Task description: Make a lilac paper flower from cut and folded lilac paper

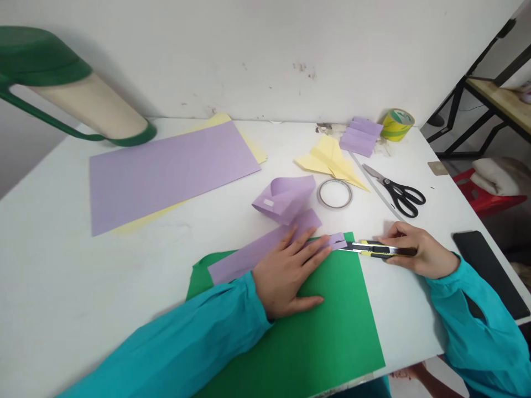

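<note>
My left hand (290,271) lies flat with fingers spread, pressing a long purple paper strip (249,255) onto a green sheet (327,326). My right hand (418,251) grips a yellow and black utility knife (377,249). The knife's blade points left and meets the strip's right end (338,241), just past my left fingertips. A curled purple paper loop (284,198) sits just behind the strip.
On the white table (53,293) lie a large purple sheet (166,171) over a yellow one, a tape ring (334,193), a yellow paper plane (332,160), folded purple paper (360,134), black scissors (400,193), a green-yellow tape roll (397,124), a green-lidded jug (74,94) and a black phone (489,271).
</note>
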Action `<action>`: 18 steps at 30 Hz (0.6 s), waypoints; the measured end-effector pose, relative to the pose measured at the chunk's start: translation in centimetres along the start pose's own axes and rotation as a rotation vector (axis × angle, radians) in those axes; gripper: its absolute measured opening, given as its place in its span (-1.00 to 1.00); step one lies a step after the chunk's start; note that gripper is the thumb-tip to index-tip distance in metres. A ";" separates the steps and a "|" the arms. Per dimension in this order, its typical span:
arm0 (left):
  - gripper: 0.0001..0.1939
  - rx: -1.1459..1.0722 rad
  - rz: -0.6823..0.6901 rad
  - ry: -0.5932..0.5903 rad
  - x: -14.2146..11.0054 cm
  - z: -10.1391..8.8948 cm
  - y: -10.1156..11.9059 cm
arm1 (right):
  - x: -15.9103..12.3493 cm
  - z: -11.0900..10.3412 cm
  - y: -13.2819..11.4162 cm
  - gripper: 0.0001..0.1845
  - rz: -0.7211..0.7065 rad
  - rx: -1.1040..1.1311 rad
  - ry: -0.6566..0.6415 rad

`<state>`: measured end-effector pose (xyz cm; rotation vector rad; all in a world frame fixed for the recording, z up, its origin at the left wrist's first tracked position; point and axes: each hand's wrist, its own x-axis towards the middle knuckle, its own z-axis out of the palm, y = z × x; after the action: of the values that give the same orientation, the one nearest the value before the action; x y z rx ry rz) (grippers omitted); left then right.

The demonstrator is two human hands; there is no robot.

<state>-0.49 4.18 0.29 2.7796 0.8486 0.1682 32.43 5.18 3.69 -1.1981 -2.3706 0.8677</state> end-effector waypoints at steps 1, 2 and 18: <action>-0.12 0.005 0.000 -0.003 -0.2 -0.1 -0.1 | 0.0 0.0 0.0 -0.60 0.007 -0.002 0.000; -0.12 0.006 0.002 -0.006 -0.3 -0.1 -0.1 | 0.0 0.0 -0.1 -0.60 0.015 -0.003 0.000; -0.13 0.004 -0.008 -0.013 -0.2 -0.2 -0.1 | 0.0 0.0 -0.9 -0.62 0.026 -0.026 0.000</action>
<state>-0.78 4.15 0.43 2.7779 0.8577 0.1476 31.88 4.80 4.31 -1.2414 -2.3785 0.8468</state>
